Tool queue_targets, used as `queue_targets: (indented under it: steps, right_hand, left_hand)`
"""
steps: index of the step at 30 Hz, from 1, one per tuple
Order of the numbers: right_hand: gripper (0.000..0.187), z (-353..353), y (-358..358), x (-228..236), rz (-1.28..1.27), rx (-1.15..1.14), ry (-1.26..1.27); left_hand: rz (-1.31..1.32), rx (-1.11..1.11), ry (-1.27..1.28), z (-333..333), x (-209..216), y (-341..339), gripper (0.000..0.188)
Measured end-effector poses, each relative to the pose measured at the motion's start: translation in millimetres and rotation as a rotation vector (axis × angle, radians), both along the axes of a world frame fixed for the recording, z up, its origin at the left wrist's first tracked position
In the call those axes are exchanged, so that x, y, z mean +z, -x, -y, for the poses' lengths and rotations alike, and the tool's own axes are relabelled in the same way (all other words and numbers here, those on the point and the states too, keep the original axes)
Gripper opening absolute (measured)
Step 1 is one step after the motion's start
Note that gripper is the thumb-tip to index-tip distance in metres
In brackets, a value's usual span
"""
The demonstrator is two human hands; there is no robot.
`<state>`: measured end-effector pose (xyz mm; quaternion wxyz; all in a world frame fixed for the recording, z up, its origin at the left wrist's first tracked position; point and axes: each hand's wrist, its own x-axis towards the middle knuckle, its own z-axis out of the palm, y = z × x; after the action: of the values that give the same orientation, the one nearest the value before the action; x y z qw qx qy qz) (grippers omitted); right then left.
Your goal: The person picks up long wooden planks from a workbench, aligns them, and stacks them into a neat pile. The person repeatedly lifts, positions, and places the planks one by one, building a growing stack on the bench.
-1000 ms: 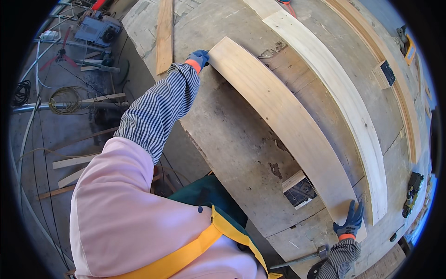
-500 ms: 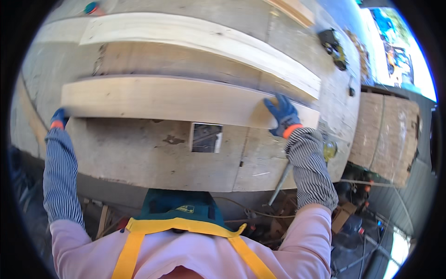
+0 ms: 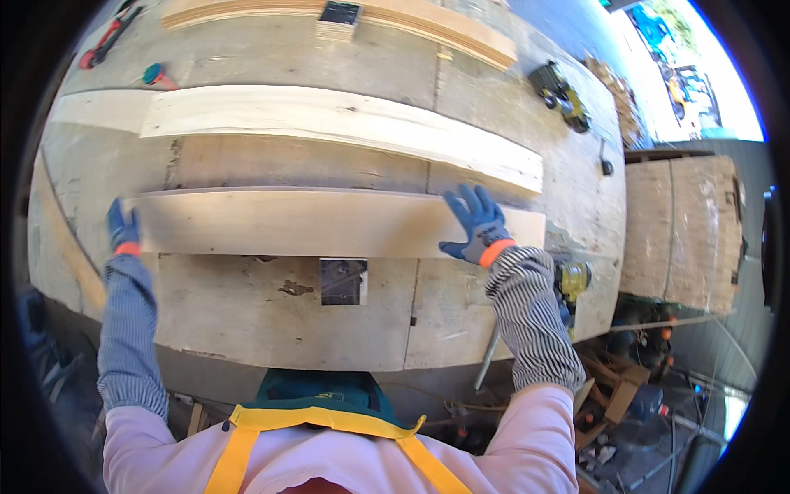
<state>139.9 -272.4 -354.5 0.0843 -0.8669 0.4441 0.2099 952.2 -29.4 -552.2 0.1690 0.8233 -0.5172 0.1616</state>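
Observation:
A long pale wooden board [image 3: 288, 224] lies across the worktable in front of me. At its left end is my left hand [image 3: 123, 228] in a blue glove, fingers stretched upward beside the board's edge. My right hand [image 3: 481, 226], gloved the same way, is over the board near its right end with the fingers spread; whether the palm touches the wood I cannot tell. Beyond lies a second, paler board [image 3: 346, 119], roughly parallel, with a strip of bare tabletop between the two. A small dark printed card or stack [image 3: 342, 281] sits at the near board's front edge.
Cordless drills lie at the far right [image 3: 561, 97] and beside my right forearm [image 3: 573, 280]. Stacked thin strips [image 3: 436, 29] run along the back. A red-and-black tool [image 3: 111, 37] and a teal-capped item [image 3: 154, 74] are far left. A wrapped bundle [image 3: 679, 230] stands off the table's right.
The view has shifted, showing more of the table's far side. My left hand has moved up along the board's left end, its fingers now straightened. My right hand's fingers are spread wider.

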Motion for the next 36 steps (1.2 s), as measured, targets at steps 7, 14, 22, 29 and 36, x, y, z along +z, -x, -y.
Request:
queue_targets:
  steps: [7,14,22,29,36]
  right_hand:
    - [0.102,91,-57,-23,0.137,-0.054,0.055]
    - [0.119,155,-149,-42,-0.044,0.083,-0.005]
    - [0.118,171,-162,-60,0.034,0.146,-0.109]
    - [0.117,133,-134,-19,0.328,0.177,-0.075]
    - [0.116,66,-111,24,0.442,0.212,-0.102]
  left_hand:
    - [-0.157,-0.462,-0.158,122,110,339,0.056]
    - [-0.079,-0.350,-0.357,119,114,373,0.050]
    - [-0.123,-0.335,-0.399,118,123,375,0.052]
    - [-0.172,-0.337,-0.362,122,126,376,0.049]
    - [-0.206,-0.325,-0.236,119,115,373,0.051]
